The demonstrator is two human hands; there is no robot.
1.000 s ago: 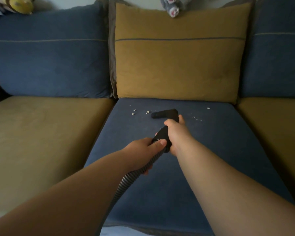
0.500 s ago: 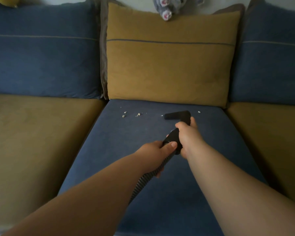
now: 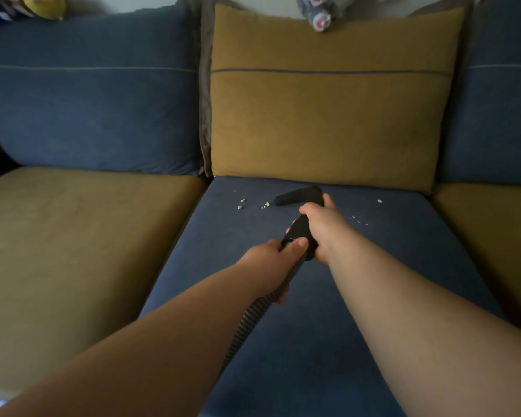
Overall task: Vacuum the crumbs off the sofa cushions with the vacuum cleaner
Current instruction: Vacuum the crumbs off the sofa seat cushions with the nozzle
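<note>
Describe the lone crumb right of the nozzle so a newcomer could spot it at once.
Start at the blue middle seat cushion, below the mustard back cushion. Near its back edge, right of the black vacuum nozzle, lies one pale crumb. It sits alone and is larger than the fine specks nearer the camera; the other big crumbs lie left of the nozzle.

At the top edge I see a yellow toy (image 3: 44, 6) far left, a grey plush (image 3: 317, 12) near the middle.
</note>
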